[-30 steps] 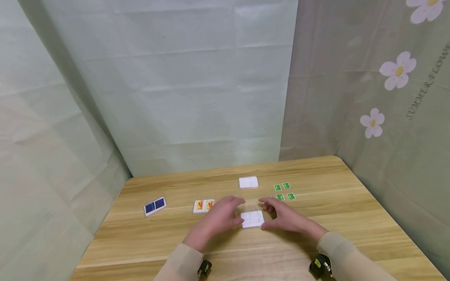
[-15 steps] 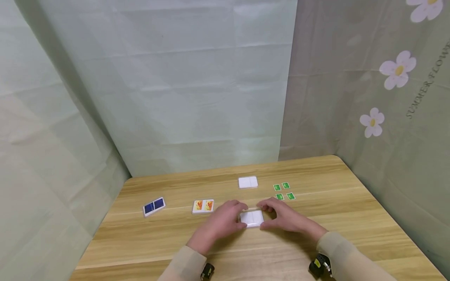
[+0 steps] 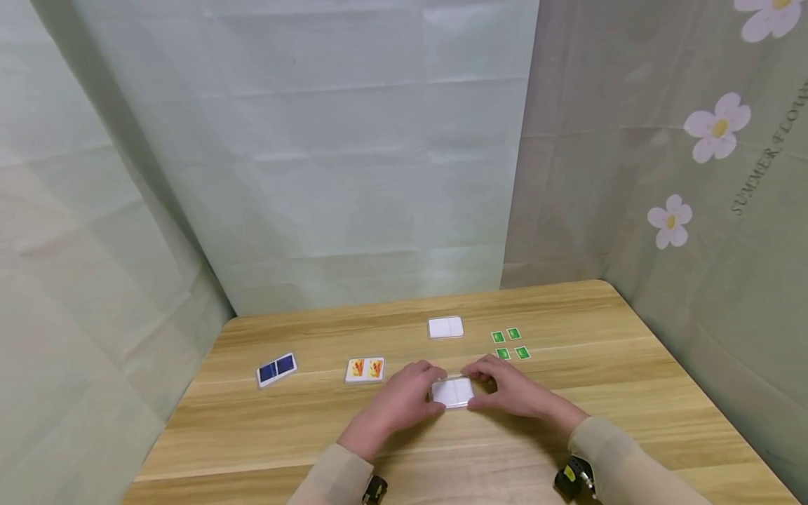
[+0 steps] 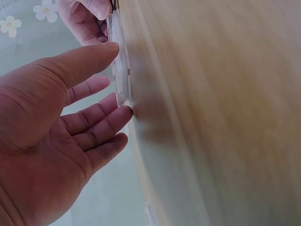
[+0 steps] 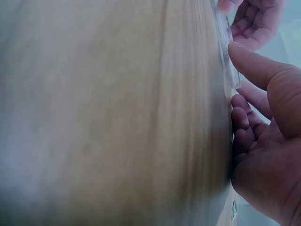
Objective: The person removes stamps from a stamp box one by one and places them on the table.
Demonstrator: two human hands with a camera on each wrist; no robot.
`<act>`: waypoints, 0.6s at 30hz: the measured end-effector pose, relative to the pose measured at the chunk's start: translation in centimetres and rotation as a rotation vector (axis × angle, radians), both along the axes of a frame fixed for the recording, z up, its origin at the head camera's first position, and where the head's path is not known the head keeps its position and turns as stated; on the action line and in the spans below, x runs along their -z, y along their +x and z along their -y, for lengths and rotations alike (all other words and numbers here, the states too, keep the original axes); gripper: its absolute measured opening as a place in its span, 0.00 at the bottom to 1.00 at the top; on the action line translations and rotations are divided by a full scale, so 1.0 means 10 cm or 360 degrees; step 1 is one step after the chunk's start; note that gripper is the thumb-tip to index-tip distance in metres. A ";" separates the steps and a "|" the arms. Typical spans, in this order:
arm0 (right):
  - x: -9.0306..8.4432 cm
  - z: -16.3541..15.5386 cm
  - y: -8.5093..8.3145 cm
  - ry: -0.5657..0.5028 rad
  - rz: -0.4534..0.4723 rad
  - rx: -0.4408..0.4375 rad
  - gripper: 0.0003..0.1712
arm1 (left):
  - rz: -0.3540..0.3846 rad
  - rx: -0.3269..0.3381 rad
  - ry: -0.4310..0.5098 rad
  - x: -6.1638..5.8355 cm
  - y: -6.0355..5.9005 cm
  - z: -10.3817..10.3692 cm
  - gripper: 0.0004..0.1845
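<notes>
Both wrist views are blurred, and the clear case (image 4: 120, 61) shows there only edge-on against the table (image 3: 568, 435); its contents cannot be made out. From the left: a blue card box (image 3: 276, 369) and an orange-patterned one (image 3: 365, 369) lie apart. The left hand (image 3: 399, 401) has nearly straight fingers and pinches the white case (image 3: 452, 391) at its left edge. The right hand (image 3: 513, 393), fingers curled, grips its right edge. The case sits near the table's middle. Farther off lie another white case (image 3: 445, 327) and four green cards (image 3: 510, 344).
</notes>
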State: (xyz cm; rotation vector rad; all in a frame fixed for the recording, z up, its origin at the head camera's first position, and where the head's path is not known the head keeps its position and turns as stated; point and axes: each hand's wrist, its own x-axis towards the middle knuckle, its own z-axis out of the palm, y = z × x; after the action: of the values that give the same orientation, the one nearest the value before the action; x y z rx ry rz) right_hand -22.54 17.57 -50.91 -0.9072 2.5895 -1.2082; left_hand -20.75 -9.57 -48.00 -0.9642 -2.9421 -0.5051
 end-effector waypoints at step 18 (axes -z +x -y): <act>-0.02 -0.02 -0.01 0.0035 0.0033 0.0002 0.31 | 0.0004 0.0030 -0.0023 0.04 -0.01 -0.03 0.26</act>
State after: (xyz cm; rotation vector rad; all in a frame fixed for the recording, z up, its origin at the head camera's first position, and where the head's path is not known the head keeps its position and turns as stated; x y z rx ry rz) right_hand -22.66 17.81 -50.71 -0.8841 2.5825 -1.1805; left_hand -20.86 -9.31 -48.43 -0.9944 -2.9457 -0.4861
